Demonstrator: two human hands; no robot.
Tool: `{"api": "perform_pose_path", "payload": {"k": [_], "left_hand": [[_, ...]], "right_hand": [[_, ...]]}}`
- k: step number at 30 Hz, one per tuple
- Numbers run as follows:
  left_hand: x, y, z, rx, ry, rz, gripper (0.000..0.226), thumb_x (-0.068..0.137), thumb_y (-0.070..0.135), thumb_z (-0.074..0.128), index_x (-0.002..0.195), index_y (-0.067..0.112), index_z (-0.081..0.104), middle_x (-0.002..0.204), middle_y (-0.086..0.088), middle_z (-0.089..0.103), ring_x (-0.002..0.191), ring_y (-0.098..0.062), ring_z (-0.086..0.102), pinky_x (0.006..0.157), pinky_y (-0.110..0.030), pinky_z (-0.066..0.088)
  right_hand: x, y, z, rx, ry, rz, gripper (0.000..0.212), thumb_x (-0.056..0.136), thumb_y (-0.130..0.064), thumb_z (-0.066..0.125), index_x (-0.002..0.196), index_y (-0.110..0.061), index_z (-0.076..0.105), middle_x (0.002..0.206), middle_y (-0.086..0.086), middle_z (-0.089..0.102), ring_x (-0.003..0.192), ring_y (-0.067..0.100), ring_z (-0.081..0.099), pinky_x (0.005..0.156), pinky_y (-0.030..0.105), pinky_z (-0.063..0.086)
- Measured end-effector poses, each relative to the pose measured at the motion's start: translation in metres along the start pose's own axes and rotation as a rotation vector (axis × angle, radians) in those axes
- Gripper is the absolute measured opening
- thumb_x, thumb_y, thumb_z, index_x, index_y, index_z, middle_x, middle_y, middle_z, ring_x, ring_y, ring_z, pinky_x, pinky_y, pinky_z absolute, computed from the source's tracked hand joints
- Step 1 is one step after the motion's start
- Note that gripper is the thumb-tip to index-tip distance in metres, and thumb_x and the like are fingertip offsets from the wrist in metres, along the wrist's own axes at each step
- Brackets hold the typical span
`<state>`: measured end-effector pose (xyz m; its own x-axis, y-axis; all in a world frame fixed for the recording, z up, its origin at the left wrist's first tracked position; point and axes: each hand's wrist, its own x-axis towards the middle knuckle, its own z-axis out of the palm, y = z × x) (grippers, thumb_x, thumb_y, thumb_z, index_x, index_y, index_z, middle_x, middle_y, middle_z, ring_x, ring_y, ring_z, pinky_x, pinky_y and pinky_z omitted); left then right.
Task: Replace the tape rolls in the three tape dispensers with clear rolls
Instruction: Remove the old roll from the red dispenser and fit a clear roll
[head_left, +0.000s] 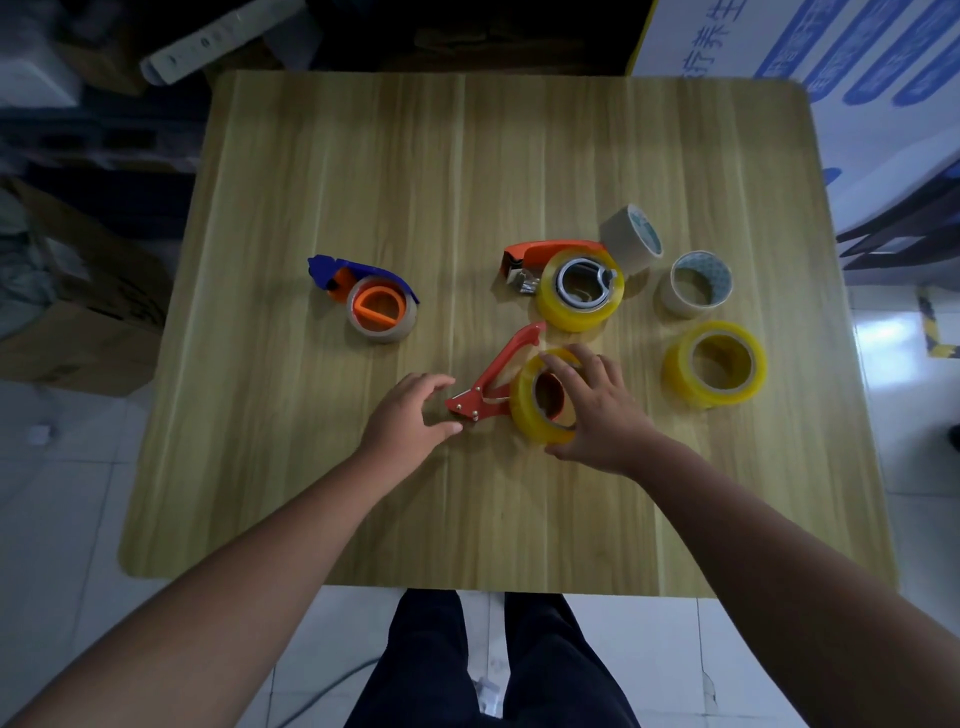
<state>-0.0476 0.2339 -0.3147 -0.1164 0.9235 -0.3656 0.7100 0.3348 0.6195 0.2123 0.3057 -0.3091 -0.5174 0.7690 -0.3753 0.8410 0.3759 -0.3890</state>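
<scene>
Right hand (597, 410): fingers wrapped on the clear roll (540, 400); seat it squarely in the red dispenser (493, 379)
Left hand (410, 415): open beside its cutter; steady it
Blue dispenser (363, 291): farther left, brown roll loaded

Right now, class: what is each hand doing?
Left hand: open, fingers by the red dispenser, holding nothing.
Right hand: closed on the yellow roll.
</scene>
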Motion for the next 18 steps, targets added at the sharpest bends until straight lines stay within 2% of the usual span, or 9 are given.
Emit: {"api": "perform_pose_path", "payload": {"k": [5, 9, 13, 18], "left_hand": [[0.004, -0.001, 0.007, -0.051, 0.03, 0.032, 0.035, 0.085, 0.024, 0.071, 0.12, 0.024, 0.065, 0.115, 0.006, 0.065, 0.104, -0.011, 0.06, 0.089, -0.028, 0.049], [0.006, -0.001, 0.006, -0.09, 0.03, 0.032, 0.031, 0.088, 0.02, 0.069, 0.119, 0.022, 0.068, 0.114, 0.003, 0.068, 0.102, -0.012, 0.062, 0.089, -0.026, 0.048], [0.009, -0.002, 0.005, -0.12, 0.024, 0.013, 0.028, 0.09, 0.018, 0.066, 0.117, 0.023, 0.068, 0.114, 0.003, 0.069, 0.103, -0.012, 0.062, 0.092, -0.03, 0.05], [0.014, -0.004, 0.002, -0.121, 0.007, 0.016, 0.027, 0.09, 0.018, 0.065, 0.117, 0.024, 0.068, 0.113, 0.003, 0.07, 0.103, -0.011, 0.063, 0.09, -0.029, 0.051]], "right_hand": [[0.003, -0.003, 0.003, -0.01, 0.009, 0.003, 0.117, 0.066, -0.052, 0.082, 0.154, -0.038, 0.005, 0.16, 0.002, 0.005, 0.143, 0.034, 0.007, 0.112, 0.051, 0.03], [0.005, 0.001, 0.002, -0.024, 0.007, -0.02, 0.117, 0.065, -0.05, 0.083, 0.154, -0.038, 0.007, 0.159, 0.003, 0.005, 0.142, 0.034, 0.007, 0.112, 0.053, 0.031], [0.006, 0.005, 0.002, -0.032, -0.005, -0.028, 0.117, 0.064, -0.05, 0.083, 0.153, -0.039, 0.008, 0.159, 0.002, 0.006, 0.142, 0.034, 0.008, 0.111, 0.053, 0.033], [0.011, 0.0, 0.004, -0.06, -0.012, -0.035, 0.114, 0.065, -0.05, 0.082, 0.154, -0.037, 0.01, 0.16, 0.005, 0.007, 0.143, 0.036, 0.008, 0.113, 0.052, 0.028]]}}
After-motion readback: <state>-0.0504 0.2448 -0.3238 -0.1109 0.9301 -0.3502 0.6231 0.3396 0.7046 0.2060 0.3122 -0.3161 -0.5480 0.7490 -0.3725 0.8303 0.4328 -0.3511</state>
